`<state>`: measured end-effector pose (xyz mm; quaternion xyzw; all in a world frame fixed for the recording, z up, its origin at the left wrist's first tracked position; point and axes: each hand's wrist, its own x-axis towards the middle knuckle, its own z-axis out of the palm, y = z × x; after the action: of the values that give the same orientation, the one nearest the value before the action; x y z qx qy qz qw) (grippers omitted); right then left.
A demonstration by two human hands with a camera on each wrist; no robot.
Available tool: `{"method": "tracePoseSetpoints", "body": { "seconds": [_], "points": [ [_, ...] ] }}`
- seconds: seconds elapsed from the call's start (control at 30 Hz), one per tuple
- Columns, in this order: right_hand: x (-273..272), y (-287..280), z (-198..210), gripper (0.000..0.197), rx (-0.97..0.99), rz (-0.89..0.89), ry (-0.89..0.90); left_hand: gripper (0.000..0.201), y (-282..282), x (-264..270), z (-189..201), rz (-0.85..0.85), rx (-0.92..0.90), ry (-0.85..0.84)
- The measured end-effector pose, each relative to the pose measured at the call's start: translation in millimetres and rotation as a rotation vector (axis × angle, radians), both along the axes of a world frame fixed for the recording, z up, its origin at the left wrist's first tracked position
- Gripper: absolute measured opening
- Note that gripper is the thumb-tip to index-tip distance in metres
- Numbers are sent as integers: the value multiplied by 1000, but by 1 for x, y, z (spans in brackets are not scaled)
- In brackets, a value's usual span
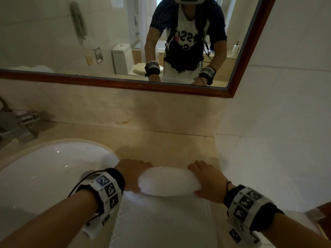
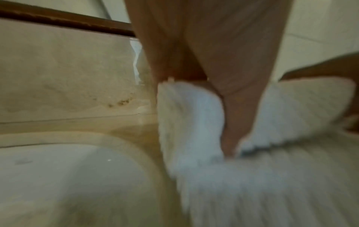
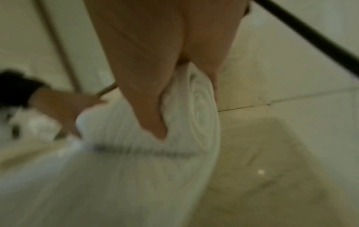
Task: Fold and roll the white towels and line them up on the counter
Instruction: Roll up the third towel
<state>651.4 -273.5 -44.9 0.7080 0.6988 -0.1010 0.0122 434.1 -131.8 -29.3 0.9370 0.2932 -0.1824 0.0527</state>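
Towel: ribbed white cotton towel (image 1: 168, 181) lying half rolled on beige marble desk (image 1: 161, 144), spiral end showing.
Fingers: left hand (image 1: 132, 173) and right hand (image 1: 207, 178) gripping roll ends.

The towel (image 1: 168, 183) was white, with a fine ribbed weave running in slanted lines across its rolled part. The table (image 1: 161, 142) was pale beige stone with faint brownish stains near the back wall. The sink (image 1: 53, 169) was glossy white inside a cream rim. The mirror (image 1: 125, 85) had a dark reddish-brown wooden frame. The wristbands (image 1: 105, 192) were black, wrapped in white strips printed with black square marker patterns, one marker tinted blue. The wall tiles (image 1: 286, 86) were off-white.
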Motion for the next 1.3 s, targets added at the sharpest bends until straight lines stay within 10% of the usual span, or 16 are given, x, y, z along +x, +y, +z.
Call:
{"method": "tracePoseSetpoints", "body": {
  "seconds": [0.1,0.3,0.5,0.77,0.93,1.07,1.3],
  "points": [
    [-9,-2,-11,68,201,20,-218,77,-6,-3,-12,-8,125,-108],
    [1,-7,0,89,-37,-19,-4,81,10,-3,0,173,-441,-42],
    [7,12,18,86,-317,-188,413,99,-11,6,-1,-20,43,47],
    [-26,4,3,70,94,90,-183,99,-1,-4,7,218,-452,49],
    [-17,4,13,79,-67,78,-53,60,-24,11,-2,74,92,89],
    [-11,9,23,108,-334,-85,166,83,-31,-9,-10,-82,162,-120],
    [-26,-15,-6,76,62,41,-140,98,-29,0,14,213,-477,67]
  ]
}}
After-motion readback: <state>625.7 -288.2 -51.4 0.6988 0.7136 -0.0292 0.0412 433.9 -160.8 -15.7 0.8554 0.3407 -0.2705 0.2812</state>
